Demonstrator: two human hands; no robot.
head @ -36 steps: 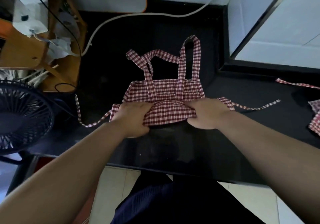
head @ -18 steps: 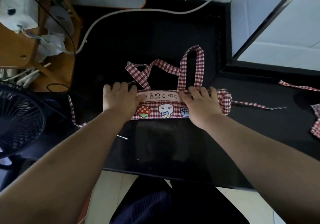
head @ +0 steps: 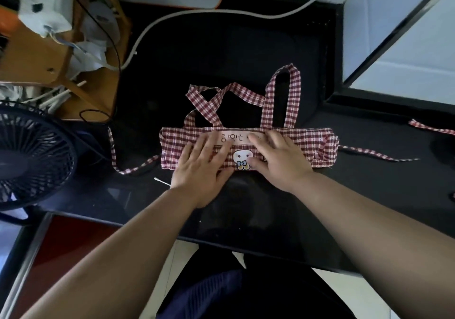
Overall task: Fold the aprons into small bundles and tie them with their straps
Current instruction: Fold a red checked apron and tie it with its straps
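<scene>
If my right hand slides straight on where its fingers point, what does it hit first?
Right hand, flat on the folded red-checked fabric apron, would probably first meet its crossed checked straps.

The apron (head: 315, 144) sits mid-way along the worktop (head: 246, 47), nearer the front edge, left hand (head: 202, 168) and right hand (head: 280, 163) flat on it side by side. The straps (head: 293, 92) lie behind it toward the back edge, and the fan (head: 32, 156) is off the left edge.

A pale pink printed band (head: 237, 138) across the folded red-and-white checked cloth apron (head: 310, 144) carries dark Hangul lettering, perhaps three syllables. The left hand (head: 202, 168) and right hand (head: 280, 161) cover its ends.
</scene>
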